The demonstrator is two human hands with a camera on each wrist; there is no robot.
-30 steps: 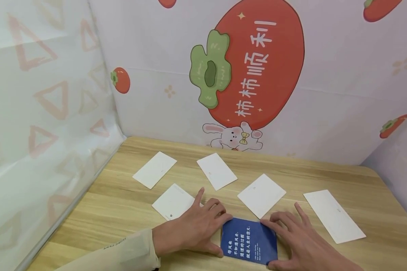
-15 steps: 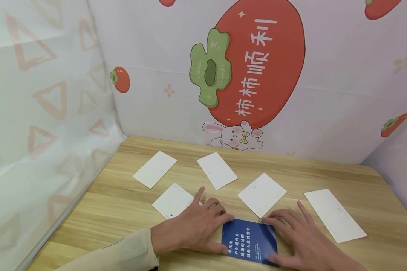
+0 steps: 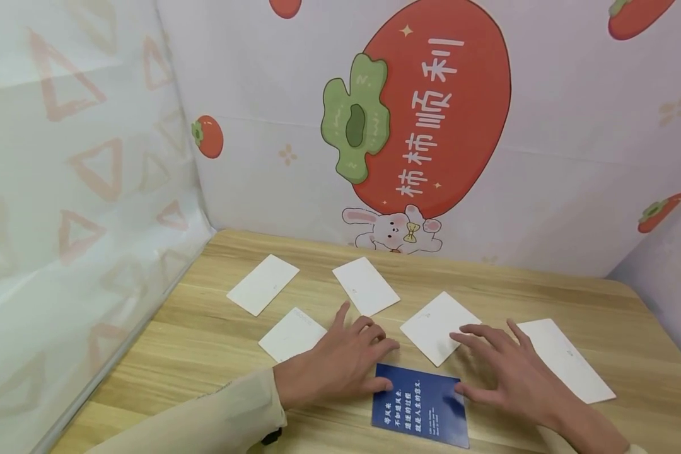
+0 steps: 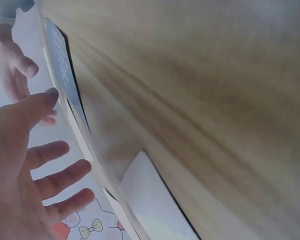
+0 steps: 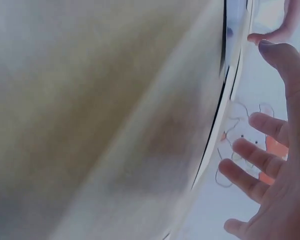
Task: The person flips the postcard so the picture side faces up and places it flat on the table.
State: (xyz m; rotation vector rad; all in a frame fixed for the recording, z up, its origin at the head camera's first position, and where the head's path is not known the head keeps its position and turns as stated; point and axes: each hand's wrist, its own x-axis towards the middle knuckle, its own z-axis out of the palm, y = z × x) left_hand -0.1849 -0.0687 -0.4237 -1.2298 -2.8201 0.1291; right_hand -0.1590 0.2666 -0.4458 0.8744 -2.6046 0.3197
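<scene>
The blue card lies flat on the wooden table, at the bottom of the head view, slightly right of centre. Its longer side, as seen there, runs left to right and slopes gently down to the right; its white lines of writing run across it from bottom to top.

The left hand comes in from the lower left, a pale sleeve on its forearm. It points up and to the right, back upward, fingers spread and loosely bent. The thumb overlaps the card's upper left part; whether it touches, I cannot tell. The left wrist view shows the fingers well separated.

The right hand reaches in from the lower right, pointing up and to the left, fingers apart and relaxed. Its thumb tip is at the card's upper right corner, contact again unclear; its forefinger overlaps the square-looking white card above.

Three other white cards lie to the upper left, one slanting up to the right, and a long one at right slopes down to the right, partly behind the right hand.
</scene>
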